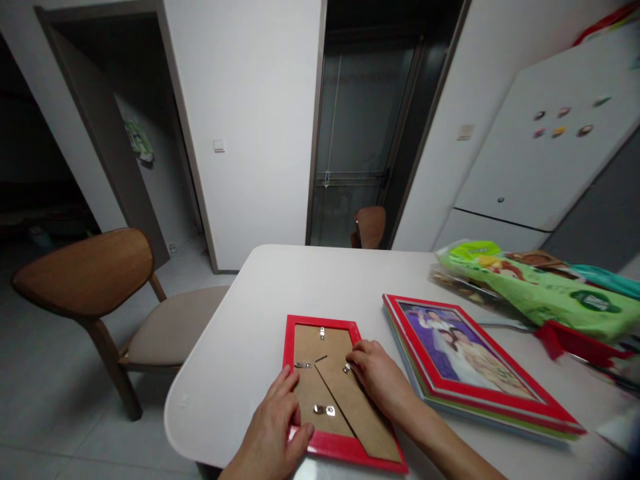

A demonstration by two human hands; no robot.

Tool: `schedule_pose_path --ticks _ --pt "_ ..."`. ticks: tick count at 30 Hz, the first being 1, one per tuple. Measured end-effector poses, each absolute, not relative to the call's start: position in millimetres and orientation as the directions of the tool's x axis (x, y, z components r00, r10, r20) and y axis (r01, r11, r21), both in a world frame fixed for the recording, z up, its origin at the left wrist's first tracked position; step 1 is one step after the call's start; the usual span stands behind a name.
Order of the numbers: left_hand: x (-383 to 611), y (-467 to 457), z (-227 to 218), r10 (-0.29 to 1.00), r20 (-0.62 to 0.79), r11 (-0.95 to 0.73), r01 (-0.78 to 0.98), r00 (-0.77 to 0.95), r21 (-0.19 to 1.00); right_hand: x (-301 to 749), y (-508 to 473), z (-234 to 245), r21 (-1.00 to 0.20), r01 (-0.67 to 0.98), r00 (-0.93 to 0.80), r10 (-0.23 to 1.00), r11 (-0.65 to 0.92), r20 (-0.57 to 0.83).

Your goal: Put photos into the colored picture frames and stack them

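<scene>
A red picture frame (345, 447) lies face down on the white table, its brown backing board (307, 343) turned up. Set into that board is a slanted stand leg (367, 427). Small metal clips sit around the board, among them a top clip (323, 333), a left clip (303, 365) and a lower clip (324, 410). My left hand (277, 423) grips the lower left corner, thumb on the bottom rim and fingers along the left side. At the right edge, the bent fingers of my right hand (375, 373) are closed at the right clip (347, 367), partly hiding it.
Right of my hands, a stack of frames is topped by a red frame with a photo (465, 347). Beyond it lie a green plastic package (545, 287) and a red object (575, 347). A wooden chair (90, 273) stands left of the table (225, 373); another chair (370, 227) is behind.
</scene>
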State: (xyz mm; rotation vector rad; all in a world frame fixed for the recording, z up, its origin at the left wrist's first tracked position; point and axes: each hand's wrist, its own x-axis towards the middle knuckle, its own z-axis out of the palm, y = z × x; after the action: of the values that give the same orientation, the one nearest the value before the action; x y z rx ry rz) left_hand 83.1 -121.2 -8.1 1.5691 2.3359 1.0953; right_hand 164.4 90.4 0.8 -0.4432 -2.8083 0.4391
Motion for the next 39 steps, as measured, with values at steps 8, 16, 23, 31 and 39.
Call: schedule_pose_path --ticks 8,16,23,31,39 --pt "84 -122 -11 0.823 0.288 0.212 0.735 -0.49 0.645 139 46 4 -0.357 0.144 -0.93 0.249 0.923 0.27" --pt "84 -123 -12 0.826 0.284 0.21 0.733 -0.487 0.647 103 34 -6 -0.344 0.196 -0.911 0.3 0.919 0.284" --pt "83 -123 -10 0.838 0.276 0.194 0.729 -0.47 0.656 108 71 -12 -0.327 0.314 -0.855 0.415 0.891 0.31" --pt "84 -121 -9 0.833 0.26 0.224 0.727 -0.489 0.649 112 72 -12 -0.339 0.242 -0.882 0.352 0.909 0.315" --pt "85 -121 -11 0.83 0.264 0.216 0.719 -0.491 0.66 115 72 -13 -0.358 0.235 -0.88 0.354 0.904 0.316"
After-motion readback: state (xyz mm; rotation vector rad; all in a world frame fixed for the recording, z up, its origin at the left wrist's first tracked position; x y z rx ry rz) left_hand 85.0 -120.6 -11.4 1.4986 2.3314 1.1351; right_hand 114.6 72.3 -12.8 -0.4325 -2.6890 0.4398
